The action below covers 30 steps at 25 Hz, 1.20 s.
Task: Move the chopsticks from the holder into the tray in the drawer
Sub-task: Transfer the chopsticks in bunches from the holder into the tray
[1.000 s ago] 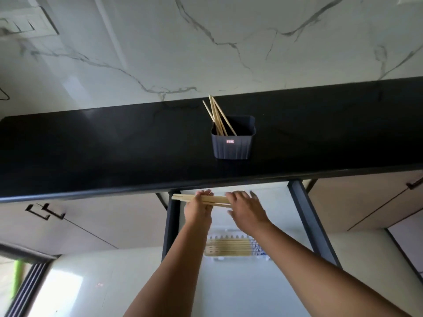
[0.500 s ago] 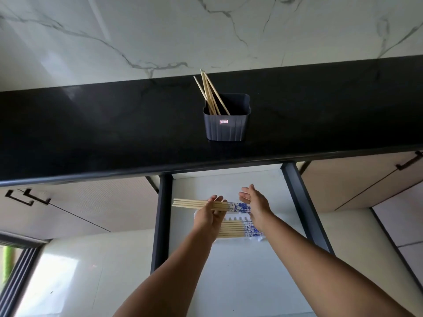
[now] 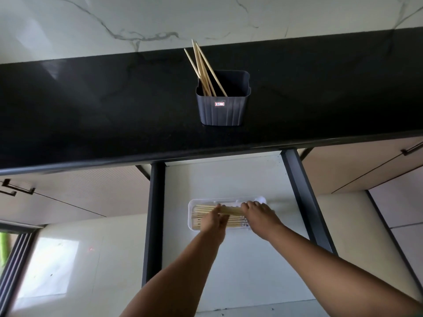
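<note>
A marble wall (image 3: 114,17) rises behind one black countertop (image 3: 91,106). Below it, one drawer (image 3: 229,259) stands open with a white floor. One dark holder (image 3: 222,108) on the countertop contains about four chopsticks (image 3: 201,67), leaning left. One clear tray (image 3: 192,216) lies in the drawer with further chopsticks, count unclear. The left hand (image 3: 214,221) and the right hand (image 3: 257,213) each curl over one bundle (image 3: 231,210) held above the tray.

Both hands, left hand (image 3: 214,221) and right hand (image 3: 259,215), hold a bundle of chopsticks (image 3: 231,210) over the clear tray (image 3: 190,216) in the open drawer (image 3: 229,179); more stand in the dark holder (image 3: 223,108) on the black counter (image 3: 91,106)
</note>
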### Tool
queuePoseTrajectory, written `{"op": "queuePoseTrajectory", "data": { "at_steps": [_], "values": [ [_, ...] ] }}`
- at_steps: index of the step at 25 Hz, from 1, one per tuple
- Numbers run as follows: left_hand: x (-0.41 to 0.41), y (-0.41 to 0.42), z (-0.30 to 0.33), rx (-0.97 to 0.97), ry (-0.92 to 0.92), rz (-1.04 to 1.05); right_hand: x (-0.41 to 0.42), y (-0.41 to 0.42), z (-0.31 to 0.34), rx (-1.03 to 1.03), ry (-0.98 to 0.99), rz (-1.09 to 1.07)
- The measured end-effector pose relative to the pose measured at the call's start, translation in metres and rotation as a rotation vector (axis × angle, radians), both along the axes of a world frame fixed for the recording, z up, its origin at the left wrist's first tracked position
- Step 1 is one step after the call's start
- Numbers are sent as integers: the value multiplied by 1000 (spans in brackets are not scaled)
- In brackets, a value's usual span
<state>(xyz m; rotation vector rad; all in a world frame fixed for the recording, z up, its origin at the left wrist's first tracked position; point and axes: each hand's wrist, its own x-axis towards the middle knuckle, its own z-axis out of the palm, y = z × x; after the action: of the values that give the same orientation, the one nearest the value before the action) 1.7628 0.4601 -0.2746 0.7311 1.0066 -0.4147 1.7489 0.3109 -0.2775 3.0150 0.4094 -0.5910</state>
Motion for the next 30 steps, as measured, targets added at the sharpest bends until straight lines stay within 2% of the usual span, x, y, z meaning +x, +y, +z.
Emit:
{"op": "queuePoseTrajectory", "data": {
  "at_steps": [4, 6, 8, 10, 12, 16, 20, 21, 25, 30],
  "values": [
    [26, 61, 2, 402, -81, 137, 15, -1, -14, -24, -8, -10],
    [32, 86, -1, 702, -98, -37, 21, 4, -20, -38, 30, 1],
    [29, 95, -11, 912, -107, -370, 23, 11, -26, -39, 78, 16],
    [23, 90, -25, 958, -129, -713, 26, 18, -28, -24, 96, -10],
    [14, 82, -37, 986, -147, -862, 27, 24, -30, -33, 68, 8],
    [9, 84, -46, 1053, -153, -826, 19, 29, -27, 27, -18, 75],
    [3, 84, -47, 1096, -159, -823, 2, 30, -28, 351, -90, 109],
    [1, 83, -47, 1106, -153, -811, -6, 31, -31, 371, -64, 102],
    [-8, 77, -47, 1165, -156, -874, -23, 31, -42, 278, 59, 4],
    [-10, 79, -45, 1157, -152, -881, -13, 29, -37, 305, 22, -158]
  ]
}}
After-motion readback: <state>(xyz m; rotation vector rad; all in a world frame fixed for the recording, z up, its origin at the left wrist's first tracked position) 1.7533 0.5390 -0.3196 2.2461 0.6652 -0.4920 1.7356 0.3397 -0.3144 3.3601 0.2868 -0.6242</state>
